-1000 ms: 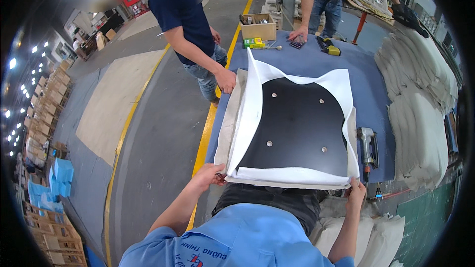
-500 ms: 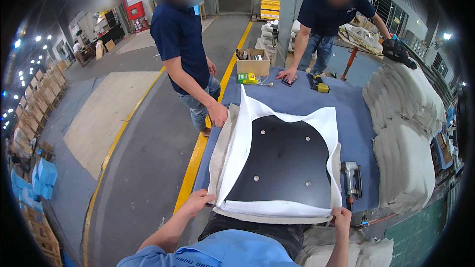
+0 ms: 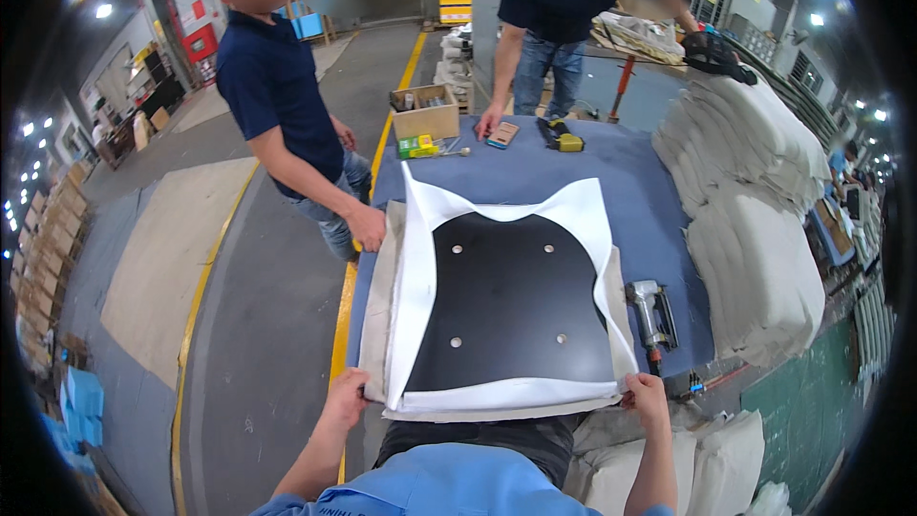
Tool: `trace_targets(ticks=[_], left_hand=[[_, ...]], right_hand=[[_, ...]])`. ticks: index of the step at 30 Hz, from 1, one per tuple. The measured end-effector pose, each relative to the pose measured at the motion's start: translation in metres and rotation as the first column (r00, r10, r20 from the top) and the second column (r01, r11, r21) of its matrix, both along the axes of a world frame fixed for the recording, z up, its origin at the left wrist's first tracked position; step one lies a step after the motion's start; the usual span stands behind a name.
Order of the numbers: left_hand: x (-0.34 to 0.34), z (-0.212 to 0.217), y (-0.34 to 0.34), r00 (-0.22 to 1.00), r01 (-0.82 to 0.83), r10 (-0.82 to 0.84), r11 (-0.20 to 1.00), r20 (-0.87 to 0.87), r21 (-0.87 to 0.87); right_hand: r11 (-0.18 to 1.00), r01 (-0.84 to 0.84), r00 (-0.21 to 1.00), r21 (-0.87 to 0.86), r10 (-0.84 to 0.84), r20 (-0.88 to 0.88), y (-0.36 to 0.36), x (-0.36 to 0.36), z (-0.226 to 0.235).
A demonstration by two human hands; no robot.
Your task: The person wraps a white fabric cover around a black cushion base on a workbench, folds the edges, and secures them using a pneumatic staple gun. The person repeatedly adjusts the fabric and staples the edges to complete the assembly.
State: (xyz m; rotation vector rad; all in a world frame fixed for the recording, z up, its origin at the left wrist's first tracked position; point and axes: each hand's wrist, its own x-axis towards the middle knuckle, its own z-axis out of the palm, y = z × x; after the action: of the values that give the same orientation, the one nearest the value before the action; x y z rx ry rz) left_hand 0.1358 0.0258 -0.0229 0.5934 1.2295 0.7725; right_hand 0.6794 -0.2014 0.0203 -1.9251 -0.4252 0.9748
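A black seat board (image 3: 516, 296) with several round holes lies on the table before me. White padding (image 3: 521, 392) folds over its edges, and beige fabric (image 3: 380, 311) sticks out beneath. At the near left corner, my left hand (image 3: 349, 399) is closed on the fabric's edge. My right hand (image 3: 647, 397) pinches the fabric at the near right corner. Just beyond that hand a pneumatic staple gun (image 3: 651, 313) lies beside the board. Along the far edge the padding stands up in two peaks. The fingertips of both hands are partly hidden by the cloth.
Stacks of folded beige fabric (image 3: 755, 258) line the table's right side. On the far edge are a wooden box (image 3: 425, 115), a phone (image 3: 502, 136) and a black-and-yellow tool (image 3: 561, 137). One co-worker's hand (image 3: 367, 227) is at the left edge; another's hand (image 3: 489, 121) is near the phone.
The whole view has shifted, so the table appears further left. The far co-worker's hand has come off the phone, which now shows a lit screen. Both my hands keep hold of the fabric corners.
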Motion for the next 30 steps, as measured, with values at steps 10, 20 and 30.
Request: trace_targets(ticks=[10, 20, 30], left_hand=[[0.042, 0.008, 0.103, 0.971, 0.226, -0.228, 0.974, -0.072, -0.031], [0.097, 0.021, 0.171, 0.924, 0.289, -0.282, 0.957, -0.259, -0.01], [0.104, 0.016, 0.191, 0.778, 0.301, -0.037, 0.898, -0.628, 0.32]], right_hand=[[0.99, -0.028, 0.731, -0.14, 0.116, 0.672, 0.051, 0.064, -0.005], [0.974, 0.021, 0.863, -0.226, 0.096, 0.496, 0.142, 0.075, -0.034], [0.962, 0.084, 0.89, 0.26, -0.19, 0.414, 0.178, 0.067, -0.055]])
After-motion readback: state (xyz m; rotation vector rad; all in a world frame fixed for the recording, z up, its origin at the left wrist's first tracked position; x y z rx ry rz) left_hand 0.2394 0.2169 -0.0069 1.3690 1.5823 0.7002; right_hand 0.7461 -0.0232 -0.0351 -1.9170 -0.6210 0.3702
